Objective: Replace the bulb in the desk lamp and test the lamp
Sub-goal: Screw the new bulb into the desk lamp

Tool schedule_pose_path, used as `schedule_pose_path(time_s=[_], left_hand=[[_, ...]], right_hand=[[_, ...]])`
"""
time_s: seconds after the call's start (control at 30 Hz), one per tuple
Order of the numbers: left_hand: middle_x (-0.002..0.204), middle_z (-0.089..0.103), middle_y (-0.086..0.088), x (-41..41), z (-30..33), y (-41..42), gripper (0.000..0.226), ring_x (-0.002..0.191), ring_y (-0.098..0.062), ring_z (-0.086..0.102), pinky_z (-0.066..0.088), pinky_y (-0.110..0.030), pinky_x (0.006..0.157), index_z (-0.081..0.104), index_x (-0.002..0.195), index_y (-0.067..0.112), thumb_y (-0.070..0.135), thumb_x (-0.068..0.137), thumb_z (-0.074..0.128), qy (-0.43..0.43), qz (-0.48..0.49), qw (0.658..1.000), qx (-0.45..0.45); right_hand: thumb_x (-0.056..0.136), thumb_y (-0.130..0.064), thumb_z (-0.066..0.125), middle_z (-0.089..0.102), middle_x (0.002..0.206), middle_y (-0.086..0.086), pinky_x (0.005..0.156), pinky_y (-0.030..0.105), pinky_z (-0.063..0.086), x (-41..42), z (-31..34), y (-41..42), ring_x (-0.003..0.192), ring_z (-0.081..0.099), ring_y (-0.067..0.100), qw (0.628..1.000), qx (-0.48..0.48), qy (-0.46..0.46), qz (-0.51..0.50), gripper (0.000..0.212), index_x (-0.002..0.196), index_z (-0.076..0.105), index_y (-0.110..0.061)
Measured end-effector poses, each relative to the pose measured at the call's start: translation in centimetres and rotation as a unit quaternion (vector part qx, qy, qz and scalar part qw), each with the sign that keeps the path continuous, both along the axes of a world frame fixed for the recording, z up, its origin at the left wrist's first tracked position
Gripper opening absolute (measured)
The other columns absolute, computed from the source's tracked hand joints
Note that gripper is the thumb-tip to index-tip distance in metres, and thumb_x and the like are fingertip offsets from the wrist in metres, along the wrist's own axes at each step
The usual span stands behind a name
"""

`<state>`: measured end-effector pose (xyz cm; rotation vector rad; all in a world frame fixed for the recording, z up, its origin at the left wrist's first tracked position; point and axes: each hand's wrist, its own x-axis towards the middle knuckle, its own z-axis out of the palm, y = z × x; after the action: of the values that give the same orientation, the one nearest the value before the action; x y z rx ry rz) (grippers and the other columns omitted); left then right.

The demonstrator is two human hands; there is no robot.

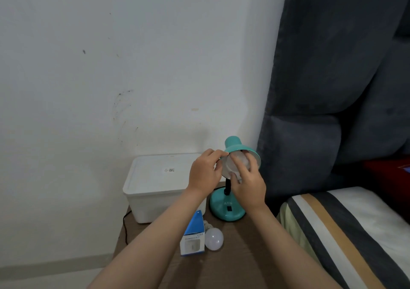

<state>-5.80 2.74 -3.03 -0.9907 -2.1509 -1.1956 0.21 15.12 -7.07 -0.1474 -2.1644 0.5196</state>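
Both hands up at teal lamp (228, 208) shade. R hand (248, 188): fingers (251, 163) curled round bulb (236, 164) sitting in shade. L hand (205, 173): fingers pinched on shade rim. 2nd bulb (214, 238) lies on tabletop (233, 262) touching blue/white box (193, 236), near lamp base.

Dim, flat indoor light; soft shadow on wall (133, 55); slight blur, wide-angle warp at edges.
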Motion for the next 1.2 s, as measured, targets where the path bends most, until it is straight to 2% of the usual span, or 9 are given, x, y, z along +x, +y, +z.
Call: schedule_pose_path(time_s=[0.1, 0.23, 0.33, 0.47, 0.67, 0.83, 0.93, 1.1, 1.2], left_hand=[[0.084, 0.065, -0.005, 0.0, 0.1, 0.0, 0.027, 0.071, -0.021, 0.063, 0.057, -0.042, 0.062, 0.067, 0.102, 0.019, 0.003, 0.083, 0.057, -0.002, 0.0, 1.0, 0.001], [0.084, 0.065, -0.004, 0.1, 0.1, 0.0, 0.027, 0.071, -0.021, 0.064, 0.056, -0.042, 0.061, 0.067, 0.102, 0.019, 0.003, 0.083, 0.057, -0.007, -0.002, 1.0, 0.0], [0.084, 0.065, -0.004, 0.3, 0.1, 0.1, 0.028, 0.071, -0.021, 0.064, 0.056, -0.043, 0.062, 0.067, 0.101, 0.021, 0.005, 0.082, 0.055, -0.018, 0.001, 1.0, 0.007], [0.085, 0.065, -0.004, 0.3, 0.2, 0.0, 0.026, 0.072, -0.021, 0.064, 0.055, -0.043, 0.063, 0.066, 0.1, 0.022, 0.009, 0.082, 0.054, -0.023, -0.001, 1.0, 0.007], [0.087, 0.065, -0.004, 0.4, 0.4, -0.1, 0.025, 0.074, -0.021, 0.064, 0.055, -0.043, 0.066, 0.066, 0.101, 0.021, 0.006, 0.084, 0.056, -0.038, -0.004, 0.999, 0.008], [0.1, 0.06, -0.004, 1.1, 1.1, -0.4, 0.031, 0.087, -0.02, 0.062, 0.055, -0.042, 0.075, 0.061, 0.108, 0.019, 0.002, 0.084, 0.053, -0.084, -0.034, 0.996, -0.012], [0.109, 0.059, -0.004, 1.7, 1.2, -0.9, 0.037, 0.1, -0.019, 0.058, 0.052, -0.039, 0.087, 0.056, 0.118, 0.019, 0.005, 0.084, 0.054, -0.1, -0.051, 0.993, -0.035], [0.142, 0.046, -0.001, 2.7, 0.6, -2.7, 0.057, 0.129, -0.015, 0.044, 0.037, -0.029, 0.107, 0.035, 0.141, 0.021, 0.016, 0.088, 0.055, -0.146, -0.042, 0.986, -0.068], [0.142, 0.044, 0.0, 2.9, -0.9, -4.8, 0.054, 0.131, -0.014, 0.04, 0.029, -0.02, 0.104, 0.035, 0.14, 0.018, 0.02, 0.09, 0.055, -0.161, 0.002, 0.985, -0.061]], right_hand=[[0.077, -0.004, 0.067, 0.048, 0.132, 0.011, 0.056, 0.037, 0.058, -0.2, 0.0, 0.1, 0.08, 0.064, 0.03, 0.999, -0.03, 0.009, 0.006, 0.058, 0.125, 0.049, -0.03], [0.079, -0.01, 0.069, 0.045, 0.126, 0.009, 0.064, 0.037, 0.058, -0.3, -0.2, -0.4, 0.099, 0.059, 0.027, 0.996, -0.088, 0.027, 0.003, 0.049, 0.123, 0.054, -0.024], [0.079, -0.014, 0.071, 0.044, 0.122, 0.009, 0.066, 0.035, 0.056, -0.5, -0.2, -0.7, 0.099, 0.059, 0.026, 0.992, -0.124, 0.03, -0.007, 0.046, 0.122, 0.055, -0.021], [0.079, -0.019, 0.072, 0.044, 0.116, 0.011, 0.066, 0.031, 0.054, -0.5, -0.2, -0.8, 0.091, 0.06, 0.026, 0.991, -0.129, 0.026, -0.013, 0.046, 0.122, 0.055, -0.019], [0.075, -0.017, 0.075, 0.046, 0.119, 0.009, 0.062, 0.037, 0.057, -0.2, 0.5, -0.3, 0.096, 0.059, 0.025, 0.995, -0.1, 0.017, -0.004, 0.049, 0.12, 0.056, -0.022], [0.077, -0.013, 0.072, 0.043, 0.128, 0.011, 0.058, 0.034, 0.056, 0.1, 0.5, -0.3, 0.093, 0.061, 0.027, 0.998, -0.063, 0.001, -0.001, 0.053, 0.125, 0.05, -0.024], [0.078, -0.012, 0.07, 0.039, 0.132, 0.015, 0.055, 0.033, 0.056, 0.5, 0.4, -0.8, 0.088, 0.062, 0.028, 0.999, -0.052, 0.01, -0.012, 0.056, 0.127, 0.047, -0.025], [0.076, -0.011, 0.071, 0.041, 0.118, 0.014, 0.046, 0.025, 0.049, 1.5, 0.6, -2.3, 0.064, 0.049, 0.013, 0.996, -0.023, 0.087, -0.021, 0.049, 0.121, 0.052, -0.013], [0.076, -0.012, 0.072, 0.049, 0.107, 0.012, 0.056, 0.019, 0.049, 1.6, 0.3, -4.4, 0.074, 0.052, 0.013, 0.993, 0.006, 0.118, 0.027, 0.039, 0.112, 0.057, -0.006]])
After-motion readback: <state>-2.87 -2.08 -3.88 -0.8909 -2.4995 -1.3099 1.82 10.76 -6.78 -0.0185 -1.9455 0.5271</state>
